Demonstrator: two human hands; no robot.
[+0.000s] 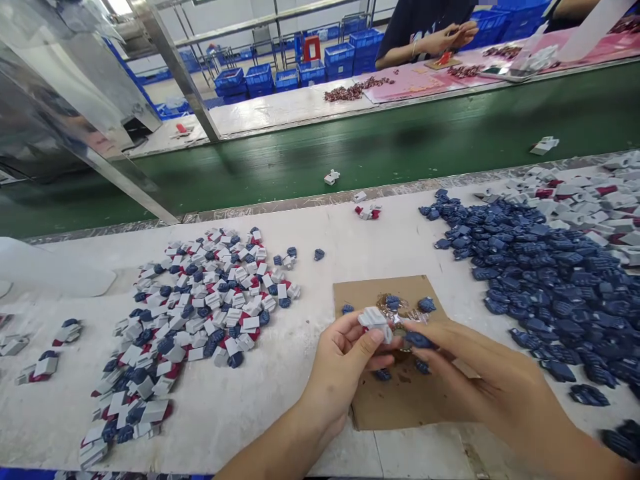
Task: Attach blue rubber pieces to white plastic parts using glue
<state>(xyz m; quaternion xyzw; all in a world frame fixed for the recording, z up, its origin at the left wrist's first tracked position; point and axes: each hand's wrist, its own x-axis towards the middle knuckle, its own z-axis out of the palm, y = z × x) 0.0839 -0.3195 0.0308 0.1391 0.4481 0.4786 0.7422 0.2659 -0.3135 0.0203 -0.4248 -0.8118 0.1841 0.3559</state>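
My left hand [345,363] pinches a small grey-white plastic toy part [374,321] with a bit of dark red on it. Close to its right, my right hand [480,367] grips a dark blue plastic piece [420,340] between thumb and fingers. Both hands are over a brown cardboard sheet [400,407], where several blue pieces [427,305] lie around a wet, shiny brown patch. Whether the two held parts touch is hard to make out.
Joined grey, red and blue parts [200,300] are heaped at left. Loose blue pieces [545,267] and grey parts [600,200] are piled at right. A green conveyor belt [270,163] runs behind the white table [240,413]. Across it, another person's hands [453,39] hold something small.
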